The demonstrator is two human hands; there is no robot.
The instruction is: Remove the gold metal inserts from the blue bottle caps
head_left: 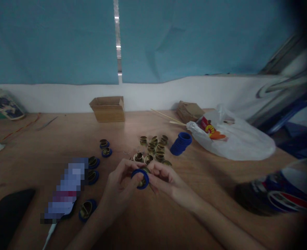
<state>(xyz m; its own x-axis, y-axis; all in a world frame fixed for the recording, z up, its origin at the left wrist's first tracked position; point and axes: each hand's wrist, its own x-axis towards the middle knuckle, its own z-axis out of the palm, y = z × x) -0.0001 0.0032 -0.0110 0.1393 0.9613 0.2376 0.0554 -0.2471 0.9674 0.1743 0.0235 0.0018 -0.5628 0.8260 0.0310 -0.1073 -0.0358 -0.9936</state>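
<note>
In front of me, my left hand grips a blue ring with its thumb pressed across the ring's face. Something brass-coloured shows inside that ring. My right hand pinches at the ring's right side; what lies between its fingertips is partly hidden. Just beyond my fingers stand several round brass pieces, each with a bar across its top. A tilted stack of blue rings is to their right. On the left are several brass pieces seated in blue rings, one of them a near assembly beside my left forearm.
A phone with a white cable lies left, near a black object. At the back are an open cardboard box, a brown paper packet and thin sticks. On the right are a white plastic bag and a Pepsi bottle.
</note>
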